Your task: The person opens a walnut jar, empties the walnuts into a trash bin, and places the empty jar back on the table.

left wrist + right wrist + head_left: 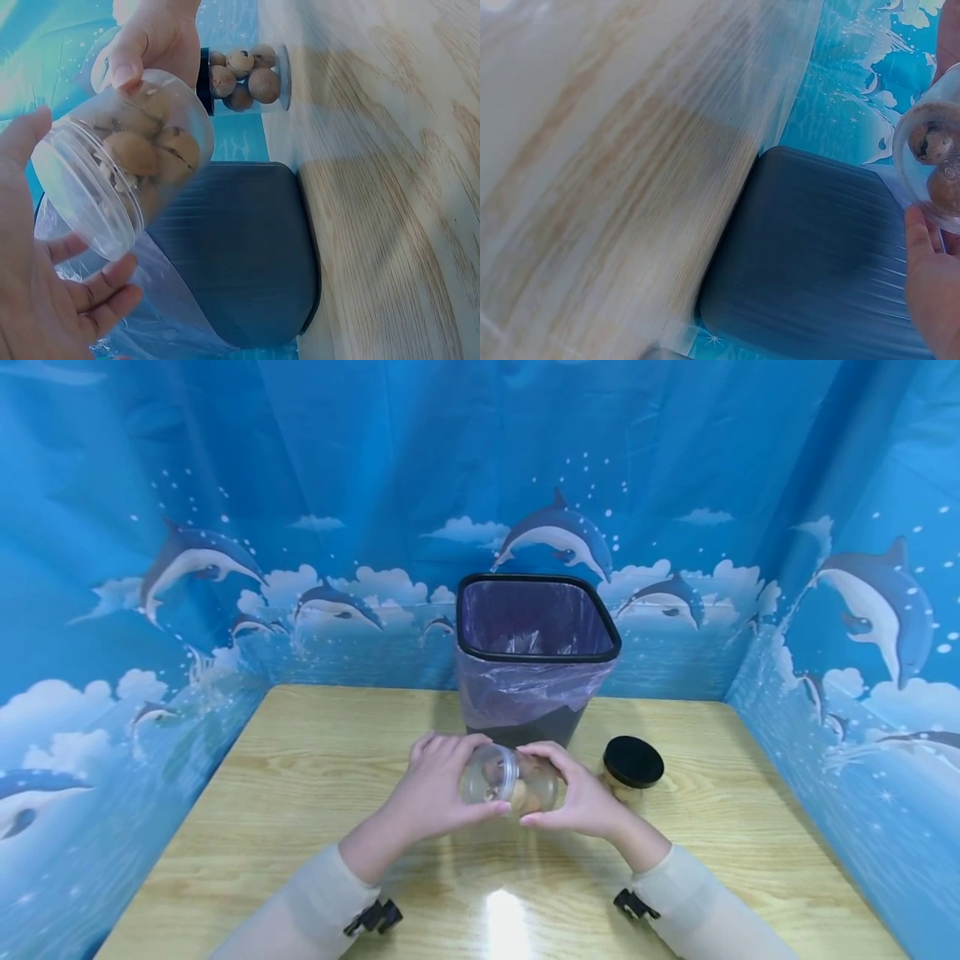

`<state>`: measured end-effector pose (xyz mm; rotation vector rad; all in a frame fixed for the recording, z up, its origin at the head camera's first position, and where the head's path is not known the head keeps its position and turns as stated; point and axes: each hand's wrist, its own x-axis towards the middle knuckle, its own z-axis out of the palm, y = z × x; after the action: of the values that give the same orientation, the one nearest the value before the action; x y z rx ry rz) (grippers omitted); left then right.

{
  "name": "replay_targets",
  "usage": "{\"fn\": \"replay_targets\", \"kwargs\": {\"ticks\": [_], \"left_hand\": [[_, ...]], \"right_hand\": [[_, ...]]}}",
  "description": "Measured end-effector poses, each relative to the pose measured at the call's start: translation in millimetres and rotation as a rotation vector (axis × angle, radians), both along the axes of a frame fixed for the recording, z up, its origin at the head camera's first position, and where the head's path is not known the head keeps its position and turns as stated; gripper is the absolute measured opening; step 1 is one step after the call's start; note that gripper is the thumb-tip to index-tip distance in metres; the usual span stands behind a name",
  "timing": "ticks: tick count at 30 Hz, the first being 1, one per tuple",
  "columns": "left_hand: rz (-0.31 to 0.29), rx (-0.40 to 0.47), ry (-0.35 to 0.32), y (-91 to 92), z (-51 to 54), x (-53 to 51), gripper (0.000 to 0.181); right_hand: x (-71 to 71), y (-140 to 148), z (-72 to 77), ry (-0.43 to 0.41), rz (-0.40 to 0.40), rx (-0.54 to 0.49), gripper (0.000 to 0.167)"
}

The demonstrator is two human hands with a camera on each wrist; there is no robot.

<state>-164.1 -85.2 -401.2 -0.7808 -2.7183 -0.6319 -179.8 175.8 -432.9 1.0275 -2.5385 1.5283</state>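
Both hands hold a clear plastic jar [542, 783] above the table, lying on its side, in front of the bin. Inside it are several round brown things with cracked shells, like dried longans [131, 154]. The left hand [438, 785] has its fingers and thumb around the jar's ribbed clear end [86, 191]; whether a clear lid covers that end I cannot tell. The right hand [581, 793] grips the other end, its thumb on the wall in the left wrist view. Just right of that hand, a second jar with a black lid [633, 762] stands upright with similar brown balls [244, 75].
A dark bin [536, 727] lined with a purple plastic bag [525, 685] stands at the table's back edge, behind the hands. Wood-grain table [322, 760] extends on both sides. A blue dolphin-print curtain [360, 485] encloses the back and sides.
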Motion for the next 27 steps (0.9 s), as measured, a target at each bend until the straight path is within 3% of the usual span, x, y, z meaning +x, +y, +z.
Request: {"fn": "replay_targets", "kwargs": {"ticks": [14,22,27], "left_hand": [[0.101,0.032,-0.1,6.5,4.5,6.0,0.087],[0.173,0.034,-0.159,6.7,6.7,4.4,0.084],[0.173,0.042,-0.173,4.9,7.8,5.1,0.085]], "right_hand": [[-2.0,0.3,-3.1,0.036,-0.009,0.023,0.089],[-2.0,1.9,-4.0,0.048,-0.008,0.045,0.084],[-2.5,2.9,-4.8,0.06,-0.014,0.057,0.085]]}}
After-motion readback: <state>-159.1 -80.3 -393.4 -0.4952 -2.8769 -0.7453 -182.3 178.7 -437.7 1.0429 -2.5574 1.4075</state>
